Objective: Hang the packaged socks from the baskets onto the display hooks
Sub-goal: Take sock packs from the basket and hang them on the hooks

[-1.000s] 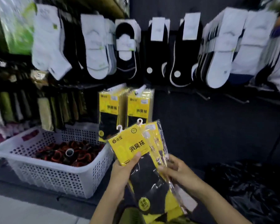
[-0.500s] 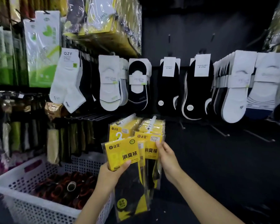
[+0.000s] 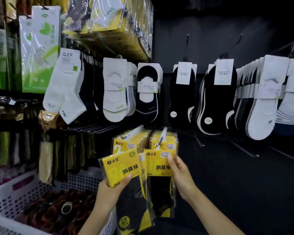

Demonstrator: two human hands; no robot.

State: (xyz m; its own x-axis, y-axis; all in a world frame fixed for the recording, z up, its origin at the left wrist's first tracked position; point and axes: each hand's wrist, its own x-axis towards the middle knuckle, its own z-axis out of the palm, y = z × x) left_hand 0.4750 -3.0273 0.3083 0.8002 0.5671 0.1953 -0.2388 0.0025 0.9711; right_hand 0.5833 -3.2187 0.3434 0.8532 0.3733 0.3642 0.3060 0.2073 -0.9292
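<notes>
White basket: it stands low on the left, beside the left forearm, and dark rolled items lie in it.
Left hand: it grips a tilted yellow pack at the lower edge of the card, with the thumb on the front. A second pack seems to lie behind it, but I cannot tell how many there are.
Tilted yellow pack: its long axis leans, with the top toward the left and the sock end hanging down to the right.
Left hook: its white prong comes out of the wall toward the person and already carries a full row of the same yellow packs.
Held-out yellow pack: its long axis is upright, and it lies flat against the front of the row on the right hook.
Right hook: the prong runs from the wall toward the person, and its tip is just above the top edge of the held-out pack.
Hanger loop: it seems to be at the prong tip. I cannot tell if it is already over the tip.
Right hand: it pinches the right edge of the held-out pack, with the fingertips on the card. It is clearly the nearer hand to the right hook.
Coming move, as I judge: slide the pack along the prong axis, away from the person.
Bare hook: it is further right and carries nothing.
</notes>
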